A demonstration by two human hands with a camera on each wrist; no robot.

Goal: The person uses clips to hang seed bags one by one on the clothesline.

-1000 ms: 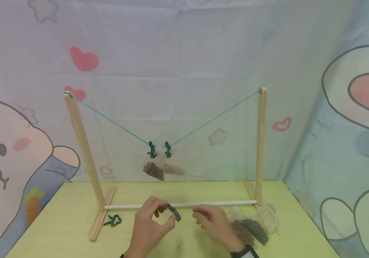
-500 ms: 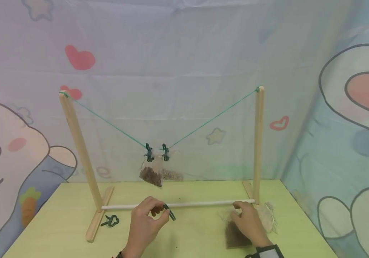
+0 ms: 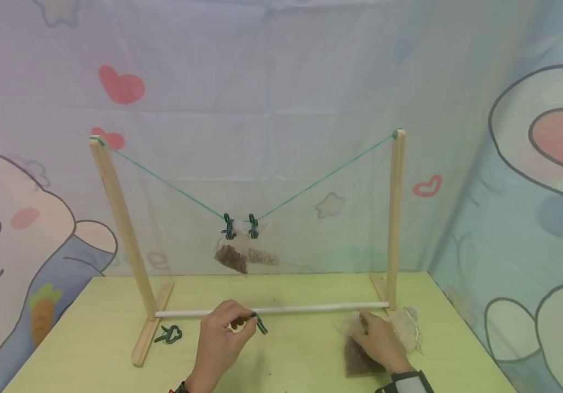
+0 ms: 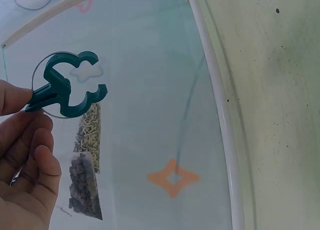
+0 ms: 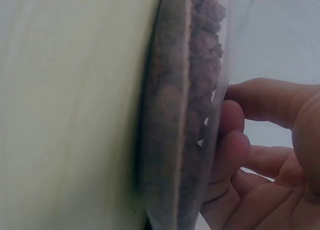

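My left hand (image 3: 242,323) pinches a dark green clip (image 3: 260,325) between thumb and fingers, just in front of the white rod (image 3: 310,309). In the left wrist view the clip (image 4: 67,88) sticks out from my fingers (image 4: 30,150) with its toothed mouth closed. My right hand (image 3: 367,330) lies on a clear bag of brown pellets (image 3: 355,361) at the table's right. In the right wrist view my fingers (image 5: 232,135) rest against the flat bag (image 5: 185,115), the thumb apart from it.
A wooden frame (image 3: 394,218) carries a sagging green string (image 3: 310,188); two clips hold two pellet bags (image 3: 236,256) at its middle. A spare green clip (image 3: 169,334) lies by the left foot. Pale mesh bags (image 3: 408,327) sit beside my right hand.
My right hand left the middle, moved right and settled on the brown pellet bag. My left hand kept hold of the clip and barely shifted.
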